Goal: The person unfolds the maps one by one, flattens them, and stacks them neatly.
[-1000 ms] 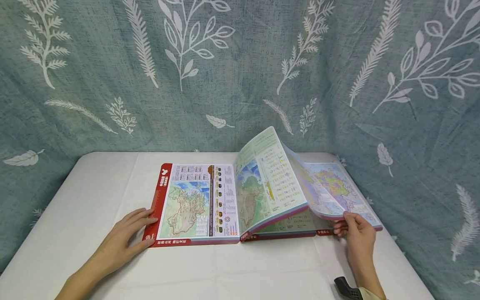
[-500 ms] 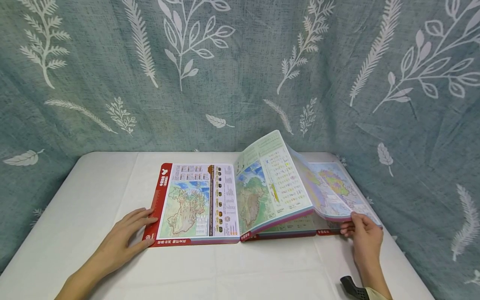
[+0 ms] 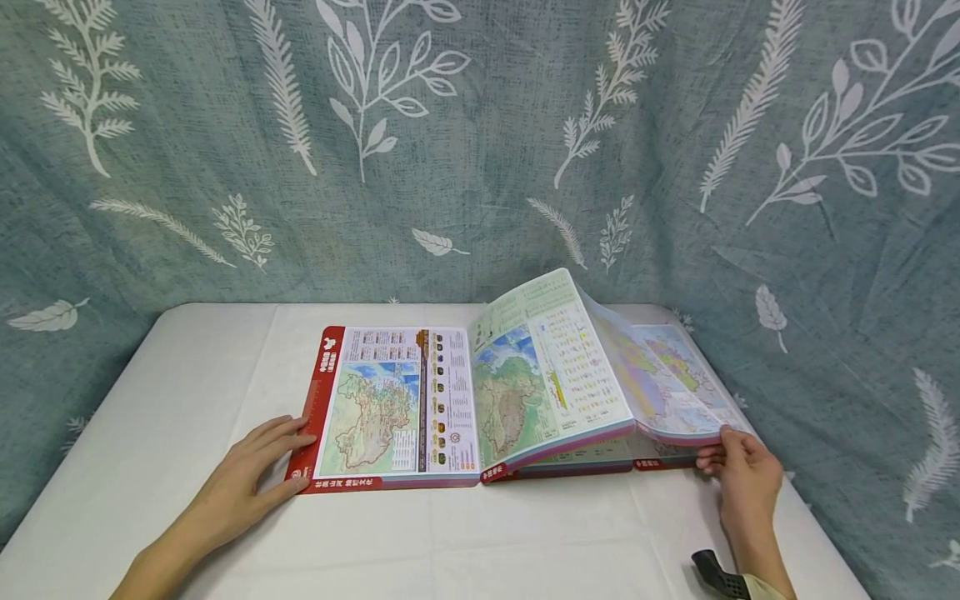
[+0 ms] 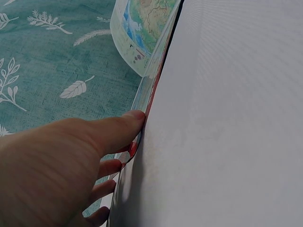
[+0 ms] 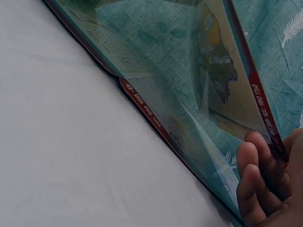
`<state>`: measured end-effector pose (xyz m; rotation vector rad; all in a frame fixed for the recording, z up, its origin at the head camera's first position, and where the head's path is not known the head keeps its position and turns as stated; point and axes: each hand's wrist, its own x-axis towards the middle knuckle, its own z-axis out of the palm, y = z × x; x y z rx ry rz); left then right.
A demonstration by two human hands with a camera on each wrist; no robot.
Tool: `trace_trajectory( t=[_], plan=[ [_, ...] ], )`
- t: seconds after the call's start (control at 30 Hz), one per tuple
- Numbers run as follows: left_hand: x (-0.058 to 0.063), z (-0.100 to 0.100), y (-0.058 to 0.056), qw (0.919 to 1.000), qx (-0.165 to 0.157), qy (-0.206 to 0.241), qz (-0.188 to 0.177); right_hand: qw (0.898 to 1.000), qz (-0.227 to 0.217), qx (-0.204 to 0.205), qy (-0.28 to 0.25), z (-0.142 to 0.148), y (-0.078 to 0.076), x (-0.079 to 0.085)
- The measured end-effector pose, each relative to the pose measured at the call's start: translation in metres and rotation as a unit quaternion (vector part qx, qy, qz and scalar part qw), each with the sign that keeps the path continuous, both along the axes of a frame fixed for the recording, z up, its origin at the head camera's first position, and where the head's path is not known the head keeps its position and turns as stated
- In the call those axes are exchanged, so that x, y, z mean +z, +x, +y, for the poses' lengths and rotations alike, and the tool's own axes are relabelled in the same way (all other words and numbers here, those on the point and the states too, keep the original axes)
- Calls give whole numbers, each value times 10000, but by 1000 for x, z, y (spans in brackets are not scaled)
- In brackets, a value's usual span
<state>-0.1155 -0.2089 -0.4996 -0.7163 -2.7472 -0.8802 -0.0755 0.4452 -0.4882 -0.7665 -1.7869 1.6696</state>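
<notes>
A folding map sheet with a red border (image 3: 375,425) lies partly unfolded on the white tabletop. Its left panel is flat, while a middle panel (image 3: 517,383) rises at a slant into a ridge. From that ridge a further panel (image 3: 660,392) slopes down to the right, above a flat map part (image 3: 678,354). My left hand (image 3: 232,483) rests at the left panel's red edge, fingers mostly straight on it. With thumb and fingers my right hand (image 3: 750,475) pinches the near right corner of the sloping panel; in the right wrist view, curled fingers (image 5: 253,189) show below that panel's edge.
A white cloth-covered table (image 3: 450,542) extends in front of the map. Behind it and at the sides hangs a green-blue curtain (image 3: 480,125) with white leaf prints. A black strap piece (image 3: 716,575) sits at my right wrist.
My right hand has moved to the right, drawing the pinched panel corner along. The ridge has shifted right and sunk lower. My left hand has stayed put.
</notes>
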Motion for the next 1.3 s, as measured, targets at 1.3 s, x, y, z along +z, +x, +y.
trace_trajectory(
  t=[1.3],
  plan=[
    [1,-1,0,10000,-68,54,30,9976,-47,-515,-469,21,8,0]
  ],
)
